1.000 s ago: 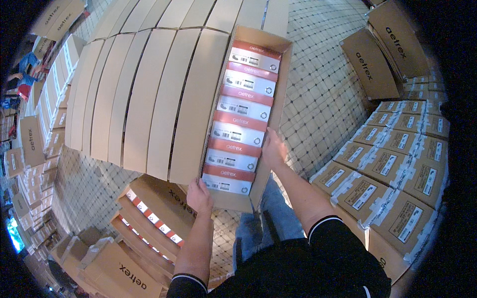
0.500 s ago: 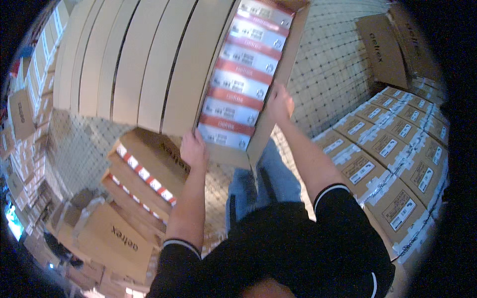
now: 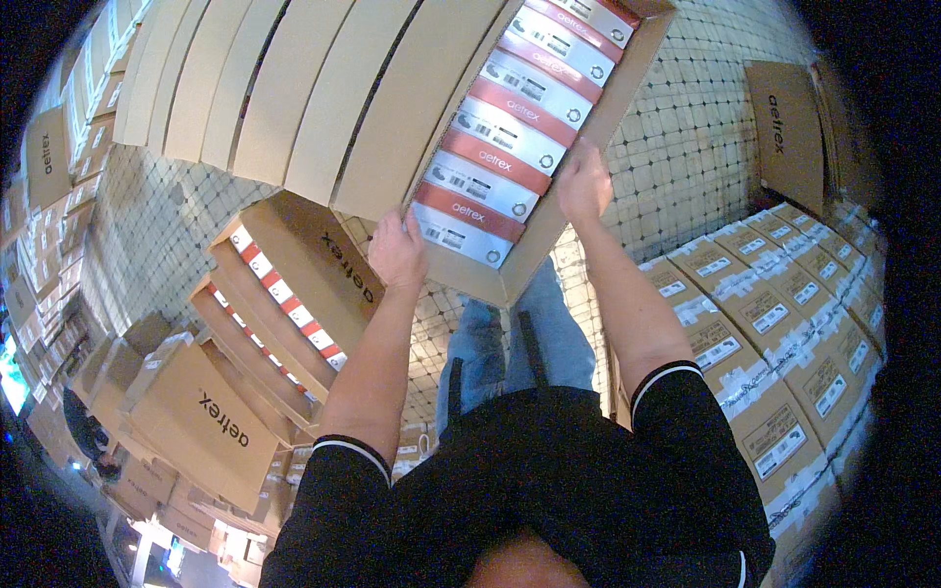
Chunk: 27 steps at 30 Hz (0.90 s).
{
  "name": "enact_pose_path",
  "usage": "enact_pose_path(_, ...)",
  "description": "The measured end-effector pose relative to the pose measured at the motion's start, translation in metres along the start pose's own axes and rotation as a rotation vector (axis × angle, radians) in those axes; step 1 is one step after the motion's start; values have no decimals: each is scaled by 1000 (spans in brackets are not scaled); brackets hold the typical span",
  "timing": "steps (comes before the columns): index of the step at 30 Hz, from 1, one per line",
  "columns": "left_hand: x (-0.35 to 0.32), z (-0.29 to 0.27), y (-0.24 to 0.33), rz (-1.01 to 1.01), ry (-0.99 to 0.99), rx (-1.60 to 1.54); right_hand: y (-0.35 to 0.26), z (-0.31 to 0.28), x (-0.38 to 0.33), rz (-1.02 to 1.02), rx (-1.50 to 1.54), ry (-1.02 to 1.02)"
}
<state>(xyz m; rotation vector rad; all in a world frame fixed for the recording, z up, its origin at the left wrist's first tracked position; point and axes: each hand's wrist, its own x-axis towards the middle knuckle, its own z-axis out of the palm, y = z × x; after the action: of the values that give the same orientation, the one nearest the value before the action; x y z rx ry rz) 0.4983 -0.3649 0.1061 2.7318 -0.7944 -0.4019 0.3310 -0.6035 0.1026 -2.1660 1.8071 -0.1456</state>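
Observation:
A long open cardboard carton stands in front of me, tilted across the upper part of the picture. Inside it is a row of white-and-red shoe boxes with printed labels on their ends. My left hand is closed over the carton's near left corner, its thumb by the nearest shoe box. Farther up, my right hand grips the right side wall, its fingers partly hidden by the cardboard. Along the carton's left side runs a row of tall brown cardboard panels or cartons, pressed close together.
Left of my legs, more open cartons show red-and-white boxes. A large brown carton stands lower left. Taped, labelled cartons are stacked at my right. Brown cartons stand at the far right on the tiled floor.
The carton and both hands sit slightly higher and farther right in the picture, and the surroundings have shifted too. Both hands keep their hold on the carton.

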Motion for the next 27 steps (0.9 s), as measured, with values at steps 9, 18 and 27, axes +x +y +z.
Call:
enact_pose_path(9, 0, -1, 3, -18, -22, 27, 0, -1, 1, 5, 18, 4)
enact_pose_path(18, 2, -4, 6, -63, -93, 57, -7, -6, 3, 120, 3, -108)
enact_pose_path(27, -1, -4, 7, -23, 0, -1, 1, -4, 3, 115, -1, -122)
